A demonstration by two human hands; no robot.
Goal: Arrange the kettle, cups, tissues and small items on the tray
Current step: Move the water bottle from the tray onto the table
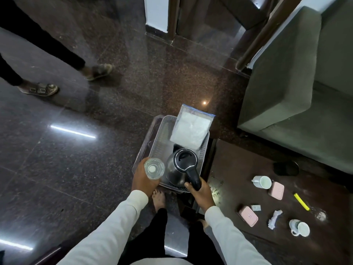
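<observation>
The right hand [200, 192] gripped the kettle [180, 167] by its handle — kettle in the tray [162, 138], near a bag of tissues [191, 129]. The left hand [145, 178] held a glass [154, 168] at the tray's edge — 2 cups [262, 182] stayed on the bench [238, 169].

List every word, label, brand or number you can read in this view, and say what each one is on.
No text can be read here.
Pink box: a small mark on its lid, too small to read.
Small packet: any print is blurred.
Tissue bag: no print shows.
Kettle, glass, the two white cups and yellow strip: no lettering shows.
</observation>
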